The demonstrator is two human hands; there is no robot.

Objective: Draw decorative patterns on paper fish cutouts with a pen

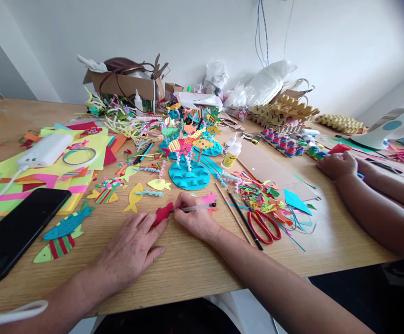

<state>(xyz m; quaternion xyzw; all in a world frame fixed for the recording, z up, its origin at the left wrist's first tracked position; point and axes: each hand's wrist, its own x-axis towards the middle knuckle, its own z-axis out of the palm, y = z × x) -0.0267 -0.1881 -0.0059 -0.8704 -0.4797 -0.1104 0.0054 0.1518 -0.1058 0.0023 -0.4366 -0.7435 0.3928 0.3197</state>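
My left hand [137, 243] lies on the wooden table with its fingers stretched out and the thumb apart. Its fingertips rest against a small red paper fish [164, 212] and partly cover it. A pen with a clear barrel and black end [198, 207] is pinched in my right hand [195, 217], the tip at the fish's right edge. Beyond my right fingers is a pink paper piece [209, 198]. A yellow paper fish [133, 197] lies past my left hand. Right of my right hand are a black pencil [245, 220], a wooden stick [234, 214] and red-handled scissors [265, 227].
A blue base bearing paper fish [189, 176] stands mid-table, near glue bottles [232, 155]. A black phone [24, 227], white power bank [47, 149] and coloured paper [99, 162] lie left. At right are paper scraps [260, 197] and another person's arms [365, 204].
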